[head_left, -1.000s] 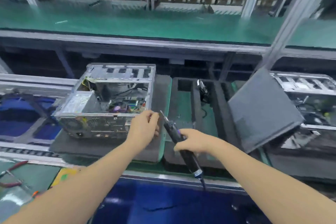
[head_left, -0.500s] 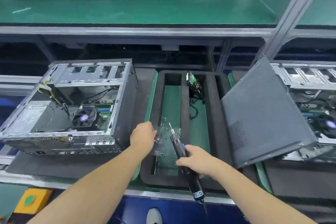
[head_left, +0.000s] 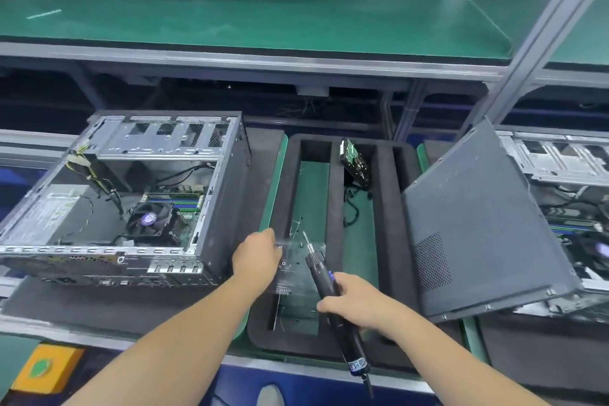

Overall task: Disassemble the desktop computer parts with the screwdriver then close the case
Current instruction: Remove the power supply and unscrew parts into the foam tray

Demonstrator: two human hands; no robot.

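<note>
An open desktop case (head_left: 211,208) lies on its side at the left, showing its fan (head_left: 150,219) and motherboard. Its dark side panel (head_left: 478,234) leans tilted at the right. Between them sits a black foam tray (head_left: 334,194). A clear plastic box (head_left: 298,269) with small screws rests in the tray's left slot. My left hand (head_left: 255,257) reaches over the box's left edge, its fingertips bent down and hidden. My right hand (head_left: 357,305) grips a black electric screwdriver (head_left: 321,277), whose bit points up over the box.
A removed part with a cable (head_left: 354,160) lies in the tray's middle slot. A second open case (head_left: 566,175) stands behind the panel at the right. A green shelf (head_left: 263,20) runs overhead. A yellow block with a green button (head_left: 43,369) sits bottom left.
My left hand has moved right, from the case's near corner to the clear box in the tray. My right hand kept hold of the screwdriver. The view has moved closer.
</note>
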